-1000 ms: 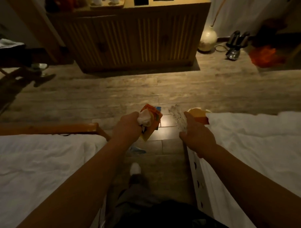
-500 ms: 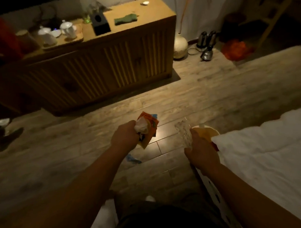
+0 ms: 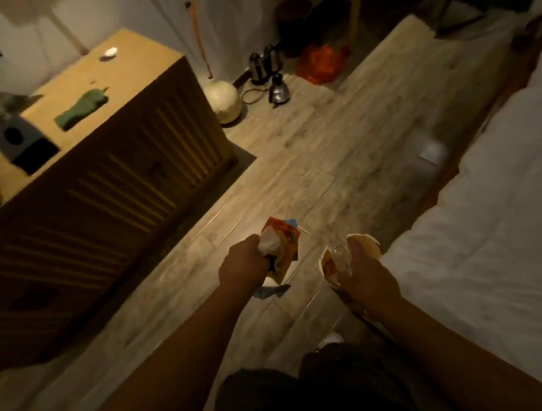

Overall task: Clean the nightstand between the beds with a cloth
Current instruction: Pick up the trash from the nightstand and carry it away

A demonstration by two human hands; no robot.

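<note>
The left hand grips a crumpled white tissue together with an orange snack packet. The right hand is curled around a paper cup and a piece of clear plastic, beside the white bed. Farther away, a green cloth lies on the top of the wooden cabinet, near its far edge. A round vase and kettles stand on the floor behind.

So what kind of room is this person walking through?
Most likely a bedroom or guest room. A bed with white bedding runs along the right, a slatted wooden cabinet stands on the left, and electric kettles sit on the wood floor by the wall.
</note>
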